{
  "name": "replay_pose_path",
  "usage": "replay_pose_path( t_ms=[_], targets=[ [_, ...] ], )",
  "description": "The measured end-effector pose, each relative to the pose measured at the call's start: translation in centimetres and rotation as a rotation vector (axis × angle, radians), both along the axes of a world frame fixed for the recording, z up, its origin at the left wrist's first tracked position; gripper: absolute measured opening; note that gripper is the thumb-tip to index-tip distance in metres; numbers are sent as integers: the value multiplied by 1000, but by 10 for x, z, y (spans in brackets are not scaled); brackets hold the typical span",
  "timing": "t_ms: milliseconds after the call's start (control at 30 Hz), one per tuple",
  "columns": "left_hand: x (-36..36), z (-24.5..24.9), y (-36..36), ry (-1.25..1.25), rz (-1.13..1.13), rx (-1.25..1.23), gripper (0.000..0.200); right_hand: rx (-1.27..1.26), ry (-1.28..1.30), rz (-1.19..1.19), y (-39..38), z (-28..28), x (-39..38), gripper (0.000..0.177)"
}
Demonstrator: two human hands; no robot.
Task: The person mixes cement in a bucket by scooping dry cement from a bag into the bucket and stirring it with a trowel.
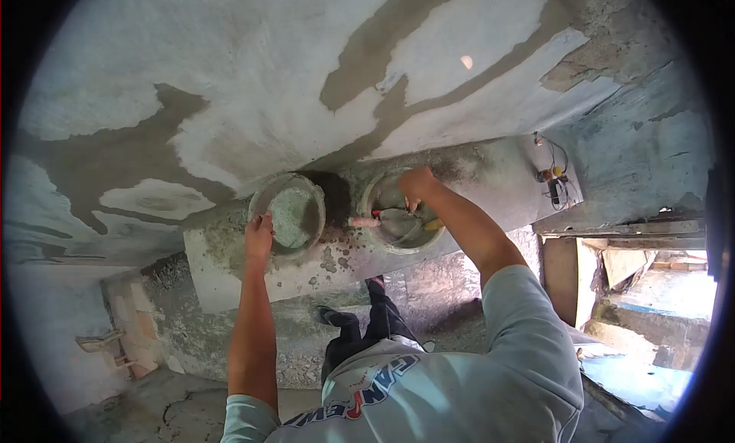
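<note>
My left hand grips the near-left rim of a round bucket with a pale, greenish-white wet material inside. To its right stands a second bucket, over which my right hand reaches with curled fingers pointing down inside. What those fingers hold, if anything, is too small to make out. A tool with a pinkish, worn handle lies across the left rim of this second bucket. At its right rim shows a yellow handle; both tools' lower ends are hard to see.
Both buckets stand on a mortar-spattered ledge along a wall with grey wet patches. A power tool with tangled cables lies at the ledge's right end. Below is rough, littered floor; a bright opening lies at right.
</note>
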State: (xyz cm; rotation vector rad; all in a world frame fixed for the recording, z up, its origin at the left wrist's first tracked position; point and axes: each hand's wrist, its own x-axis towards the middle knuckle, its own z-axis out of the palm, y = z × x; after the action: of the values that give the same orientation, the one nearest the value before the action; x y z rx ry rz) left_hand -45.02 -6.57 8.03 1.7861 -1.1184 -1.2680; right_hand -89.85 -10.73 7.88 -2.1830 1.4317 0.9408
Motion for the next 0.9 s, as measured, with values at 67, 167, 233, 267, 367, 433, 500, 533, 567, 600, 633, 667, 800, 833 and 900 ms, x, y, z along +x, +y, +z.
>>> replay_pose_path(
  t_ms=[67, 167, 233, 267, 367, 433, 500, 533, 567, 600, 633, 667, 800, 833, 900],
  targets=[
    [1, -2, -4, 9, 3, 2, 34, 39, 52, 88, 7, 5, 8, 49],
    [-12, 34, 9, -75, -19, 11, 34, 45, 17, 138, 19, 29, 13, 48],
    [0, 26, 8, -91, -34, -8, 33, -25, 22, 59, 22, 49, 12, 47],
    [5, 21, 8, -95, -45, -16, 32, -59, 27, 16, 24, 60, 6, 47],
    [12, 17, 13, 15, 17, -14, 33, -224, -103, -168, 32, 107, -23, 48],
    [12, 25, 21, 64, 97, -27, 35, -222, -142, -226, 41, 141, -40, 50],
    [8, 43, 30, 123, 203, -61, 35, -152, -248, -336, 53, 150, -64, 49],
    [6, 55, 38, 157, 275, -90, 35, -83, -334, -410, 59, 144, -77, 47],
    [7, 64, 44, 191, 354, -122, 35, -14, -421, -477, 64, 138, -88, 45],
    [23, 65, 52, 213, 325, -113, 34, -31, -545, -591, 78, 131, -90, 43],
    [51, 65, 64, 232, 306, -108, 32, -43, -673, -693, 99, 119, -89, 42],
    [76, 67, 80, 247, 304, -107, 30, -21, -809, -810, 116, 98, -91, 40],
    [108, 110, 163, 211, 532, -169, 27, 43, -1281, -979, 193, 43, -39, 31],
    [121, 111, 184, 185, 571, -175, 26, 141, -1419, -1106, 201, 26, -22, 30],
    [154, 111, 225, 105, 621, -201, 27, 432, -1789, -1422, 204, -6, 21, 28]
  ],
)
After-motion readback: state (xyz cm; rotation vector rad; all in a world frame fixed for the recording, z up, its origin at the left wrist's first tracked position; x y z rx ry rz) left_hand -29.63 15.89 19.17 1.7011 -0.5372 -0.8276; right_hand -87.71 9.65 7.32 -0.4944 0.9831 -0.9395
